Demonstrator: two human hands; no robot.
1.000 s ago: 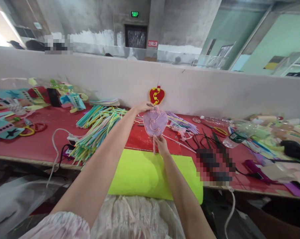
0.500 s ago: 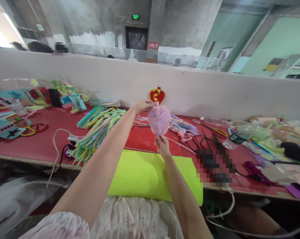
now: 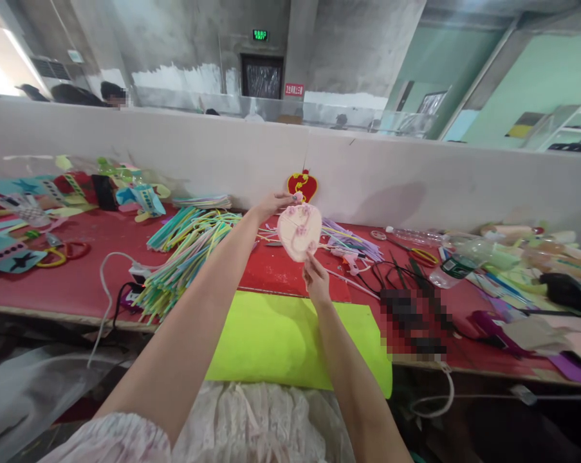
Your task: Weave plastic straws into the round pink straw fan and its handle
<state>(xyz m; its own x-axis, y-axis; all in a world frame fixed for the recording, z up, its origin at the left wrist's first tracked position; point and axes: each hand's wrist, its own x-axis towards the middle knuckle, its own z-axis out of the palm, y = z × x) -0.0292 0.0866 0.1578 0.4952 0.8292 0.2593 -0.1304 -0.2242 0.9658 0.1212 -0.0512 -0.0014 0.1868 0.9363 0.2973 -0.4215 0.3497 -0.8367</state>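
A pale pink heart-shaped ornament (image 3: 297, 239) with small pink flowers and a curving stem on its face hangs upright in front of me, above the table. My left hand (image 3: 276, 203) pinches the small pink piece at its top. Lower down, my right hand (image 3: 316, 278) has its fingers closed on the heart's lower right edge. Just behind it, a red heart ornament (image 3: 309, 187) with yellow trim hangs against the white partition. A bright yellow-green sheet (image 3: 290, 337) lies below my hands at the table's front edge.
On the red table (image 3: 92, 283), a heap of coloured pipe cleaners (image 3: 188, 257) lies left, with lilac ones (image 3: 350, 239) behind at right. A hot glue gun (image 3: 350, 262), scissors (image 3: 423, 256), a plastic bottle (image 3: 451, 270) and cables crowd the right. The white partition (image 3: 213, 151) stands behind.
The heart has turned round from its lilac side to its pale pink, flowered face and shifted slightly left. My right hand's grip has moved from its bottom tip to its lower right edge.
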